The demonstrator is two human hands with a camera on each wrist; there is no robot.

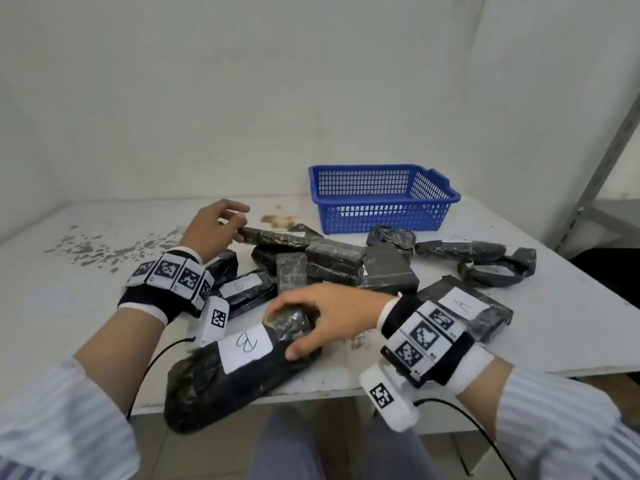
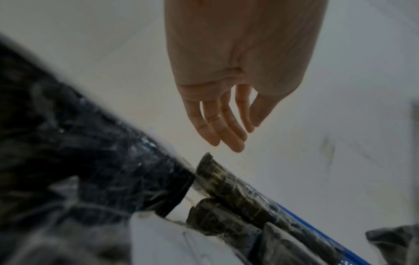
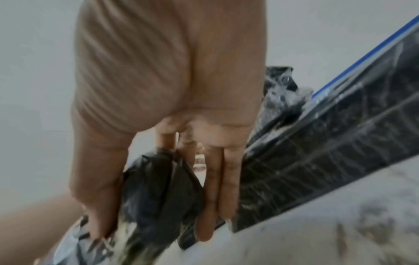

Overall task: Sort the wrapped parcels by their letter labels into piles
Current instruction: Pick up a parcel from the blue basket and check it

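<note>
Nearest you, your right hand [image 1: 322, 318] is wrapped over the far end of the long B parcel [image 1: 228, 372], thumb on the near side and fingers curled over the top; the parcel lies slantwise at the near table edge [image 1: 311, 393], its near end overhanging. This looks like the step of placing or pulling out a B item, so the next move calls for a clear spot for the B pile, well apart from the A parcel [image 1: 464, 306] just right of your wrist. Farther left, your left hand [image 1: 214, 226] hovers with fingers loosely bent, tips at the end of a slim parcel [image 1: 273, 237] on the unsorted heap [image 1: 332, 261]; whether they touch it I cannot tell. Read its label first. Farthest back stands the blue basket [image 1: 384, 199].
</note>
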